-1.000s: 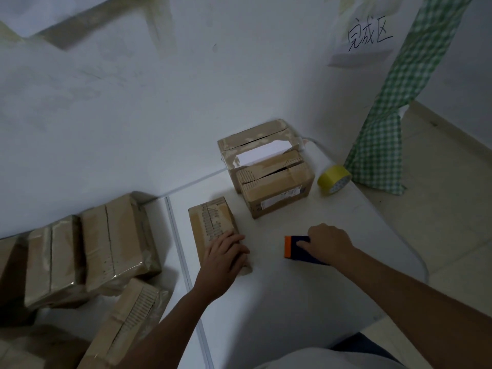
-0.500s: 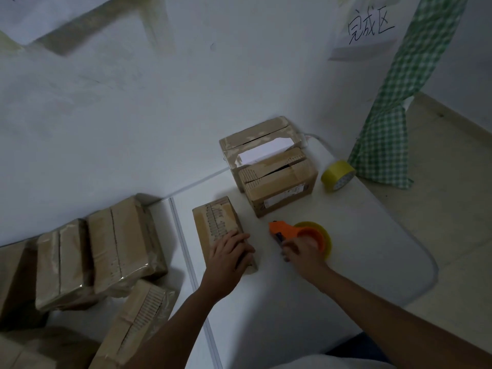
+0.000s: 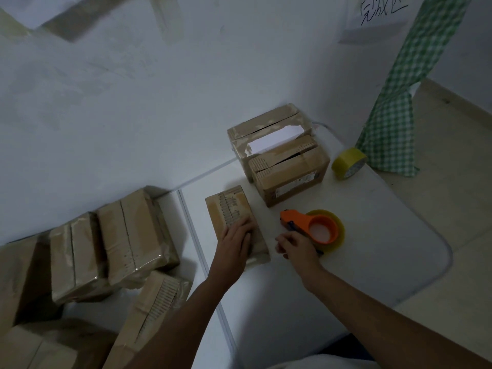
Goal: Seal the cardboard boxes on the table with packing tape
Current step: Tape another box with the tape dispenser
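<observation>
the left hand [image 3: 235,239] is lying flat, fingers straight, pinning the box [image 3: 234,222] on the table [image 3: 372,249], while the right hand [image 3: 296,247] is curling beside the dispenser [image 3: 312,229], grip unclear, probably readying tape.

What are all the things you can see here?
small box: 1, brown, on the white table, under the left hand
boxes at the back: 2, brown, on the table against the wall, touching each other
tape dispenser: 1, orange, holding a yellowish tape roll, lying on the table right of the small box
spare tape roll: 1, yellow, at the table's far right edge
wrapped boxes: several, brown, piled left of the table
table: 1, white
checked cloth: 1, green and white, hanging at the right
paper sign: 1, white with handwriting, on the wall
left hand: flat on the small box
right hand: at the dispenser's near end, grip unclear
</observation>
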A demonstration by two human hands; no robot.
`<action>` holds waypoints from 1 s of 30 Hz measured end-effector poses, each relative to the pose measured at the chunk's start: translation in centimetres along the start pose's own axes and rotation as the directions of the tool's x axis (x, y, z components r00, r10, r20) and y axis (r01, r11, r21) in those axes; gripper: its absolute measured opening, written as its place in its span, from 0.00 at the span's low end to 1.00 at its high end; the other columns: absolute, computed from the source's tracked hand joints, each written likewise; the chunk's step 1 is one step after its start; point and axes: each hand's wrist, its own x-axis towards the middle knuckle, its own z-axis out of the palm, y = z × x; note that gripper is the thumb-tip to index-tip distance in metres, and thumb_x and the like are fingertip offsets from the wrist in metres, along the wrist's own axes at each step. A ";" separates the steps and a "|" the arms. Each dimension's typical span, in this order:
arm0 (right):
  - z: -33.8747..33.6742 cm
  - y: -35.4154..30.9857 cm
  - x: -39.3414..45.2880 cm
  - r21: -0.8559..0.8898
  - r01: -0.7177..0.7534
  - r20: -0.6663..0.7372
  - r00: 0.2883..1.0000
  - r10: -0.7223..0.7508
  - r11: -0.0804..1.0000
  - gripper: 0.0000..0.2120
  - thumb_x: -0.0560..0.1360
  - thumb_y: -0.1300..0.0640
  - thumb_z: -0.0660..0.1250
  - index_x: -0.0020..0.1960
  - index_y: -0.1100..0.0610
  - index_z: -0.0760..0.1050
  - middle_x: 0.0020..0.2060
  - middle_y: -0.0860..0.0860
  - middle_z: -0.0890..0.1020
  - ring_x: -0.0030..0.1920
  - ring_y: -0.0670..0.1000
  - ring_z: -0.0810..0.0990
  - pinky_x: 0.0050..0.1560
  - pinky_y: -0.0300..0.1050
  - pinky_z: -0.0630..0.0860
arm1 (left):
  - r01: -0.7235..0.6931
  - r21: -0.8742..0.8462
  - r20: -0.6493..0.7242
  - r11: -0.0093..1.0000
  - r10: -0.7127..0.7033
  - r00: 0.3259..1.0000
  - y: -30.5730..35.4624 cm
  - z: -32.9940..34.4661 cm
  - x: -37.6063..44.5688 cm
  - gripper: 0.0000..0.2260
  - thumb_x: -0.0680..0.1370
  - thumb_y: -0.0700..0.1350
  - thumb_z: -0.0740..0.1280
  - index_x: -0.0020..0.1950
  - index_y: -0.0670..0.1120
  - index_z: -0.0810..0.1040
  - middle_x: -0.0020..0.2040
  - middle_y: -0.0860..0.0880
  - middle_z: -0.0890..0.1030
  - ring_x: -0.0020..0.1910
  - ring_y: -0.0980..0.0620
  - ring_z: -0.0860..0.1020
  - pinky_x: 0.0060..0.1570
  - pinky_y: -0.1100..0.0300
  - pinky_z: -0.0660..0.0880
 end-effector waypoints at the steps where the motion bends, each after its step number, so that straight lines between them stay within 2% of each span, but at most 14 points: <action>1: 0.1 0.3 -0.2 0.003 0.031 -0.036 0.999 -0.031 1.000 0.07 0.80 0.59 0.64 0.45 0.59 0.79 0.37 0.51 0.82 0.39 0.47 0.79 0.41 0.37 0.75 | -0.004 0.050 0.022 0.999 0.003 1.000 -0.3 0.1 -0.4 0.17 0.85 0.46 0.54 0.74 0.49 0.69 0.77 0.52 0.64 0.75 0.60 0.58 0.75 0.45 0.59; 4: 0.2 0.7 -0.5 -0.002 0.127 -0.093 0.988 -0.126 0.992 0.07 0.79 0.60 0.66 0.46 0.61 0.81 0.36 0.51 0.84 0.36 0.41 0.80 0.38 0.31 0.74 | -0.058 0.216 0.083 0.975 0.040 0.996 -1.1 0.5 -1.3 0.24 0.84 0.56 0.49 0.80 0.50 0.58 0.80 0.54 0.54 0.80 0.57 0.49 0.78 0.47 0.48; 7: 0.3 1.0 -0.5 0.007 0.176 -0.128 0.977 -0.173 0.984 0.06 0.78 0.60 0.67 0.46 0.61 0.81 0.36 0.51 0.84 0.36 0.39 0.81 0.38 0.28 0.74 | -0.110 0.316 0.113 0.942 0.078 0.991 -1.4 0.8 -1.3 0.31 0.82 0.64 0.46 0.81 0.50 0.53 0.81 0.53 0.49 0.80 0.55 0.44 0.78 0.50 0.43; 10: 0.4 1.2 -0.4 -0.006 0.205 -0.144 0.968 -0.204 0.979 0.05 0.78 0.60 0.67 0.46 0.60 0.82 0.35 0.50 0.84 0.37 0.40 0.81 0.38 0.28 0.73 | -0.134 0.408 0.119 0.903 0.093 0.989 -1.7 1.0 -1.4 0.35 0.80 0.68 0.43 0.80 0.47 0.55 0.81 0.51 0.51 0.80 0.52 0.46 0.78 0.49 0.45; 13: 0.5 1.3 -0.4 -0.019 0.235 -0.153 0.960 -0.235 0.972 0.05 0.77 0.60 0.68 0.45 0.59 0.82 0.35 0.49 0.84 0.36 0.40 0.81 0.38 0.28 0.74 | -0.133 0.443 0.101 0.887 0.098 0.990 -1.6 1.2 -1.4 0.35 0.81 0.67 0.45 0.80 0.46 0.59 0.80 0.48 0.56 0.80 0.50 0.52 0.77 0.48 0.48; 17: 0.1 1.1 -0.3 -0.095 0.287 -0.142 0.944 -0.299 0.953 0.06 0.79 0.59 0.66 0.46 0.58 0.82 0.36 0.50 0.84 0.36 0.43 0.80 0.40 0.30 0.75 | -0.149 0.546 0.073 0.824 0.131 0.989 -1.2 1.7 -1.3 0.32 0.81 0.63 0.51 0.77 0.43 0.66 0.78 0.44 0.64 0.77 0.45 0.61 0.74 0.44 0.62; 19: 0.1 1.1 -0.3 -0.126 0.303 -0.127 0.940 -0.318 0.945 0.06 0.79 0.59 0.66 0.47 0.57 0.82 0.37 0.50 0.83 0.36 0.43 0.80 0.40 0.31 0.75 | -0.158 0.573 0.064 0.804 0.148 0.987 -1.2 1.9 -1.3 0.32 0.81 0.62 0.51 0.76 0.42 0.67 0.77 0.43 0.65 0.77 0.44 0.63 0.72 0.42 0.65; 25: 0.5 1.6 0.2 -0.201 0.314 -0.100 0.936 -0.339 0.928 0.05 0.79 0.60 0.65 0.50 0.55 0.80 0.41 0.44 0.82 0.41 0.39 0.80 0.43 0.31 0.76 | -0.147 0.540 0.056 0.829 0.138 0.989 -1.4 1.8 -1.3 0.37 0.75 0.62 0.68 0.78 0.45 0.64 0.78 0.44 0.63 0.78 0.45 0.61 0.73 0.43 0.63; 30: 0.6 1.9 1.3 -0.307 0.374 -0.033 0.915 -0.403 0.875 0.05 0.80 0.59 0.64 0.46 0.52 0.77 0.39 0.44 0.80 0.42 0.41 0.79 0.41 0.32 0.74 | -0.200 0.514 0.139 0.834 0.149 0.979 -2.3 1.3 -1.5 0.40 0.77 0.68 0.60 0.81 0.46 0.54 0.81 0.46 0.55 0.80 0.48 0.51 0.77 0.45 0.54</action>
